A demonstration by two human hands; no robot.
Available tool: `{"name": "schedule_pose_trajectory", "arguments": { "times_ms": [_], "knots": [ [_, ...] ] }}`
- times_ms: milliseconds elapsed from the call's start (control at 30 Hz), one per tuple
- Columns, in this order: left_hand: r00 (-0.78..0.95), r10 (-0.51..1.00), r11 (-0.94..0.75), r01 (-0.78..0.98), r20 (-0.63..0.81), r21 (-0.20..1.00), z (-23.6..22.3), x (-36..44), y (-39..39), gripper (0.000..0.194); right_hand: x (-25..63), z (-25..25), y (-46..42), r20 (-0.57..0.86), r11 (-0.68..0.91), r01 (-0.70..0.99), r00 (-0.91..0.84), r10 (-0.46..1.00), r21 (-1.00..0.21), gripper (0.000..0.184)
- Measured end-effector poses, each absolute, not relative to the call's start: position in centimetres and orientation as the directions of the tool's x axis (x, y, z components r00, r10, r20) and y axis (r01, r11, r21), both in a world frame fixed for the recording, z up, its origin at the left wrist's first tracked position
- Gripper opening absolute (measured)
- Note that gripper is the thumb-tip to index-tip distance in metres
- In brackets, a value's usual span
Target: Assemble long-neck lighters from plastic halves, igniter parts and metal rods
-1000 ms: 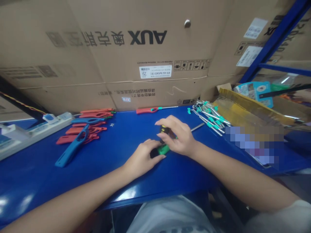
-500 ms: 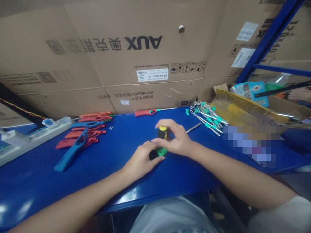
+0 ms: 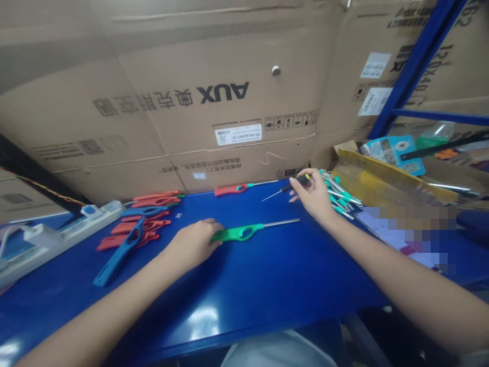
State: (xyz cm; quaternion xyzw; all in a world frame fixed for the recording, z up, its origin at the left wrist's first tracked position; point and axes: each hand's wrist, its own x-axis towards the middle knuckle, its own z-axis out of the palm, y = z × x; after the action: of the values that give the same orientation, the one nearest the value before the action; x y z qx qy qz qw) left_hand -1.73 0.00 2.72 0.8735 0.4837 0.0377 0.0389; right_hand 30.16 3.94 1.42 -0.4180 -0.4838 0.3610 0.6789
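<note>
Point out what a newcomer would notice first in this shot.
A big cardboard box printed AUX fills the view behind the blue table. Near the table's middle, the left hand rests on a green lighter, while the right hand pinches a small screwdriver nearer the back edge. Red and blue lighters lie heaped at the table's left.

Setting: workshop assembly bench | Upper frame: stacked cardboard cartons (image 3: 114,102) | Upper right: blue steel shelving (image 3: 416,66) | Centre: blue workbench (image 3: 267,285), green lighter (image 3: 237,233) | Left: power strip (image 3: 57,239), red lighters (image 3: 133,228)
</note>
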Motion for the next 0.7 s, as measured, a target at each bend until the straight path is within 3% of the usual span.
{"name": "schedule_pose_trajectory", "arguments": {
  "times_ms": [100, 233, 433, 700],
  "knots": [
    [0.588, 0.807, -0.586, 0.787, 0.051, 0.194, 2.7, -2.6, 3.6, 0.021, 31.4, 0.7, 4.8, 0.089, 0.203, -0.295, 0.359, 0.929, -0.934, 0.041],
    [0.646, 0.758, -0.647, 0.725, 0.093, 0.236, 2.5, -3.0, 7.8, 0.027, 31.9, 0.1, 5.4, -0.06, 0.081, -0.404, 0.325, 0.944, -0.911, 0.031],
    [0.609, 0.773, -0.634, 0.75, 0.177, 0.187, 1.1, -2.5, 11.3, 0.032, 31.5, -0.3, 5.4, -0.114, 0.044, -0.447, 0.321, 0.94, -0.894, 0.024],
    [0.583, 0.774, -0.615, 0.785, 0.247, 0.076, -0.2, -1.9, 12.6, 0.035, 31.7, -1.3, 5.7, -0.136, -0.011, -0.358, 0.328, 0.935, -0.934, 0.018]
  ]
}}
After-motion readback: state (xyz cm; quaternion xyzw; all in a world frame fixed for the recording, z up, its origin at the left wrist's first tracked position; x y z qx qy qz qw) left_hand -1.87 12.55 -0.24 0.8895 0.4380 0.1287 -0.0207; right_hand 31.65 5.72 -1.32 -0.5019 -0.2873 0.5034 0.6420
